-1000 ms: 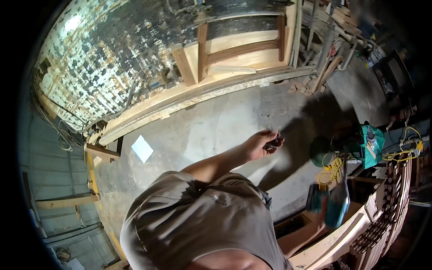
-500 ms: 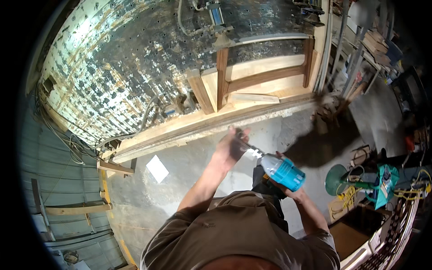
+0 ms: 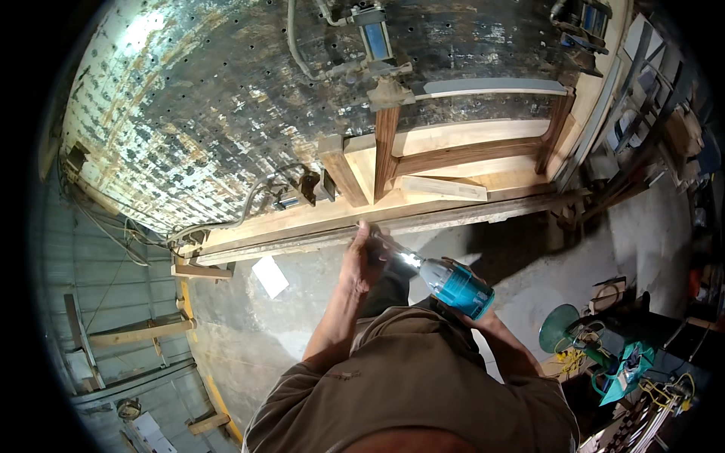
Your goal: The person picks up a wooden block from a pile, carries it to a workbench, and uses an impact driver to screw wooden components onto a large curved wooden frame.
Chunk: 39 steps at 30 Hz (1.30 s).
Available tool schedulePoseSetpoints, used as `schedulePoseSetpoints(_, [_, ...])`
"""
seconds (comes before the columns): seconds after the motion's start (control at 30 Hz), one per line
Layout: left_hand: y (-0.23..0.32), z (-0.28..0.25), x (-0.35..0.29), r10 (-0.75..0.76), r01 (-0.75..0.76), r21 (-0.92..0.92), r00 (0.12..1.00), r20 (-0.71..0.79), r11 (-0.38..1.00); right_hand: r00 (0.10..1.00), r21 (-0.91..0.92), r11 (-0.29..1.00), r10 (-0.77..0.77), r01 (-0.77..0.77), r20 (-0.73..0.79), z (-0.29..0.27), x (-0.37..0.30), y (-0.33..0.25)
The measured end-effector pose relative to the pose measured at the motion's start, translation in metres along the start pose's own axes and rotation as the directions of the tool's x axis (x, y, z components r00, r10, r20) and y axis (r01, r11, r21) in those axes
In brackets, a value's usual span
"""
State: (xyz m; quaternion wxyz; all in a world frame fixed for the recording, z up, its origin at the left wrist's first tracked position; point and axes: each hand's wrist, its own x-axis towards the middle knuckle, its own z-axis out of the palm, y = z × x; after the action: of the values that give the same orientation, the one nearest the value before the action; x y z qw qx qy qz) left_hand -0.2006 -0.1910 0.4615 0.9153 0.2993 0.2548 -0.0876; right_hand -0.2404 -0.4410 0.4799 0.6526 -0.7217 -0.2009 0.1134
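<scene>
A teal and silver power drill (image 3: 459, 288) points up and to the left in front of my body. My right hand (image 3: 480, 317) is closed around it from behind, mostly hidden by the drill's body. At the drill's front a long thin bit (image 3: 393, 246) sticks out past the shiny chuck (image 3: 411, 260). My left hand (image 3: 358, 264) is closed about the bit's far end, its thumb upward; the fingertips are partly smeared by motion. Beyond my hands, a brown wooden frame (image 3: 468, 160) with a curved grey-topped rail (image 3: 495, 86) sits on the worn perforated press table (image 3: 249, 98).
A light wooden edge beam (image 3: 294, 228) runs along the table's near side. Air cylinders (image 3: 375, 41) with hoses and a loose wedge-shaped block (image 3: 444, 189) are on the table. White paper (image 3: 269, 277) lies on the floor. At right stand a green disc-shaped stand (image 3: 559, 328) and yellow cords (image 3: 568, 362).
The drill and both hands have shifted slightly left in view. My left hand stays at the bit's end. The table and frame appear larger and nearer as my view moves.
</scene>
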Motion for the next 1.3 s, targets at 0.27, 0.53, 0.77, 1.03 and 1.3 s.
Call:
schedulePoseSetpoints(0.27, [0.061,0.047,0.120,-0.088,0.022,0.504,0.990,0.106,0.863,0.961,-0.285,0.945,0.083,-0.160,-0.262,0.024,0.073,0.027])
schedulePoseSetpoints(0.53, [0.103,0.015,0.205,-0.124,0.015,0.374,0.955,0.269,0.927,0.883,-0.079,0.997,-0.022,-0.017,-0.468,0.039,0.135,0.092])
schedulePoseSetpoints(0.77, [0.148,0.001,0.204,0.108,-0.056,0.658,0.993,-0.038,0.751,0.772,0.125,0.992,0.073,0.009,-0.632,0.008,0.234,0.096])
schedulePoseSetpoints(1.03, [0.184,0.120,0.241,0.526,-0.516,0.688,0.820,0.225,0.510,0.833,0.036,0.999,-0.001,0.026,-0.553,-0.020,0.284,0.129])
schedulePoseSetpoints(1.3, [0.148,0.212,0.293,0.745,-0.442,0.892,0.626,0.230,0.096,0.833,0.030,0.999,0.027,-0.013,-0.553,-0.038,0.286,0.133])
